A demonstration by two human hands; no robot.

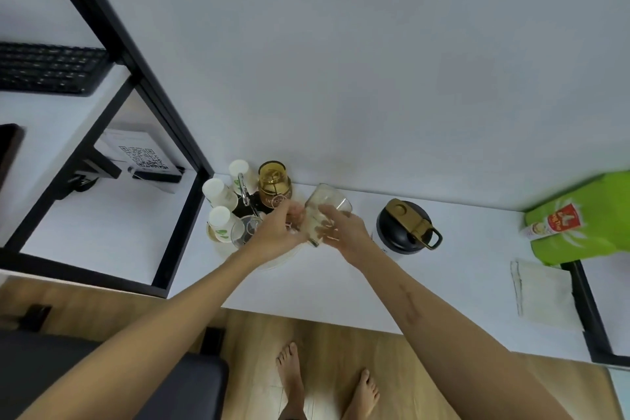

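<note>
right hand (342,232) round tilted cloudy glass (324,203)

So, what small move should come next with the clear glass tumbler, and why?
Probably bring the clear glass tumbler upright first. It is tilted, gripped by the right hand, with the left hand at its lower end, close to the white paper cups on the round tray.

**Q:** how tight is it over there?

**A:** paper cups (221,196) and an amber jar (274,182) crowd my left, black-lidded bottle (404,227) stands right. Near edge of the counter (324,283) is open.
</note>
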